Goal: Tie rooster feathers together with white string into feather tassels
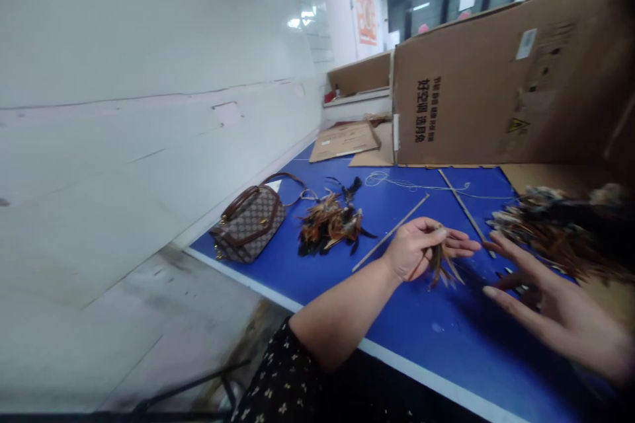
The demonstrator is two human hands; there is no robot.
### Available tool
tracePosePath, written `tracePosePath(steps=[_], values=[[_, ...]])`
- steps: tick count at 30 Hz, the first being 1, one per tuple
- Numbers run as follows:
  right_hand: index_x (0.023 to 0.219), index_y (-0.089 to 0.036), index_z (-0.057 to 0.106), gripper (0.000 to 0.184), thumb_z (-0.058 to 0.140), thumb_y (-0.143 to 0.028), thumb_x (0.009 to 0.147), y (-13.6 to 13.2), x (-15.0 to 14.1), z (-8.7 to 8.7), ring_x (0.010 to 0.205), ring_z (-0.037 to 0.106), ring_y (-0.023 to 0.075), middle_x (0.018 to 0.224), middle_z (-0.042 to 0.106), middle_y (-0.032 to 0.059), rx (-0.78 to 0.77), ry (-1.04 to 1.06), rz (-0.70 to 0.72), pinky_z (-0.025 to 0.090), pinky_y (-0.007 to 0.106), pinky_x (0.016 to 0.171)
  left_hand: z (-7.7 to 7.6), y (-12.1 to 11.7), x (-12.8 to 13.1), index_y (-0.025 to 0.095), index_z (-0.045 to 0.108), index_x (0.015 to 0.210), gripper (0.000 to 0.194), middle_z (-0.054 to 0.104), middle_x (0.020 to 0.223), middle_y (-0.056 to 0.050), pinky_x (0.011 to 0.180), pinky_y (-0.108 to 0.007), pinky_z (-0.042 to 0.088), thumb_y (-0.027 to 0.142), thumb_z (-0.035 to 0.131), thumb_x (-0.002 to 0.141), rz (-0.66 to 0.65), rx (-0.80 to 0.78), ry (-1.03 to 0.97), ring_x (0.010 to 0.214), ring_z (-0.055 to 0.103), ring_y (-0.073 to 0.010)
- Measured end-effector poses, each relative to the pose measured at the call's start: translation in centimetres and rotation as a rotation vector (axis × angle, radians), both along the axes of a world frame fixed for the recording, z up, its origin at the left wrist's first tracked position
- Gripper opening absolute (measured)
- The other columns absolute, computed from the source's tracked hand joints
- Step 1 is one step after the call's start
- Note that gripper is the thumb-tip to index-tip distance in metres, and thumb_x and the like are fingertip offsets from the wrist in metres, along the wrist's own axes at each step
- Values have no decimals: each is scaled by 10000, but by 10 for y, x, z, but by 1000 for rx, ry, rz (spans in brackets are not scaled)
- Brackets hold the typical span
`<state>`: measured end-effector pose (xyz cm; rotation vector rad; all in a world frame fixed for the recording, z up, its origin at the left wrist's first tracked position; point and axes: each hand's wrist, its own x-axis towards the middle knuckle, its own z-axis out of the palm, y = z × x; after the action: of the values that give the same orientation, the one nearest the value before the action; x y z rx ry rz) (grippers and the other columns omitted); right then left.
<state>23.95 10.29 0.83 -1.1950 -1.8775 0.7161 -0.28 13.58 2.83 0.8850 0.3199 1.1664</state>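
Observation:
My left hand (421, 248) rests on the blue table (407, 330) and pinches a small bunch of brown feathers (443, 266) between thumb and fingers. My right hand (550, 301) hovers just to the right of it, fingers spread and empty, close to a large heap of brown and black feathers (560, 225) at the right edge. A second pile of orange, brown and black feathers (330, 221) lies to the left of my left hand. Two thin wooden sticks (391, 231) (466, 211) lie on the table beyond my hands.
A brown checked handbag (251, 221) sits at the table's left end. A big upright cardboard box (506, 73) stands at the back, with flat cardboard sheets (344, 141) beside it. A loose string (397, 182) lies near the box. A white wall runs along the left.

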Motion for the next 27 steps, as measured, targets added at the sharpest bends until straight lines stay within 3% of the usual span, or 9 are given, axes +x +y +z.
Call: tracePosePath(steps=[3,6,9,11,13,15,17,23,27], values=[[1650,-351,218,955,731,-539,867,17,-35,6,1063,724,275,1507,555,150,-196,184,275,629,385,897,5,2,-1,145,547,952,379,748,1057,-178,968,-543,562,352,829,806,-14,4,11,1012,759,-357],[1498,-274,492,667,685,-539,918,33,-49,13,1003,713,240,1227,712,113,-234,201,326,596,337,922,10,7,-5,159,518,964,436,753,1010,-163,893,-517,592,372,850,778,52,23,24,949,772,-340],[1095,-225,708,399,590,-585,968,43,-45,14,798,677,197,866,728,56,-141,81,255,553,289,818,12,18,-21,162,499,972,443,747,1001,-161,838,-470,603,410,826,802,92,72,121,912,775,-319],[979,-219,709,417,561,-609,974,48,-37,8,738,656,191,764,697,39,-104,37,192,523,283,763,11,29,-45,159,515,1004,426,742,1024,-156,764,-422,604,426,795,825,185,93,327,825,774,-280],[970,-220,706,425,547,-614,978,49,-29,-4,706,645,190,739,687,35,-79,10,161,506,287,728,9,41,-79,159,574,1046,339,745,1026,-137,739,-406,593,401,733,870,404,138,693,725,744,-224],[941,-220,703,424,519,-598,997,50,-22,-18,677,631,191,714,671,36,-47,-37,168,501,293,705,8,51,-118,152,667,1036,246,742,1058,-140,881,-423,572,352,687,895,689,252,1127,874,734,-236],[936,-221,707,415,504,-576,1009,49,-19,-29,691,643,204,744,690,50,7,-73,201,515,304,708,7,57,-154,160,712,1129,314,703,1234,-157,1093,-443,467,350,701,880,795,403,1520,1175,652,-286],[1041,-247,723,299,508,-454,1028,44,-26,-37,833,709,242,970,767,85,126,-204,320,551,344,779,-15,51,-195,269,459,1541,891,371,1639,-165,1210,-663,192,724,665,804,696,351,2090,1530,267,-409],[1023,-245,723,304,462,-398,1054,36,-28,-28,840,700,232,957,755,93,191,-283,302,545,341,793,-36,47,-198,294,458,1530,683,418,1612,-152,1183,-738,138,534,606,908,661,328,2187,1508,318,-386]])
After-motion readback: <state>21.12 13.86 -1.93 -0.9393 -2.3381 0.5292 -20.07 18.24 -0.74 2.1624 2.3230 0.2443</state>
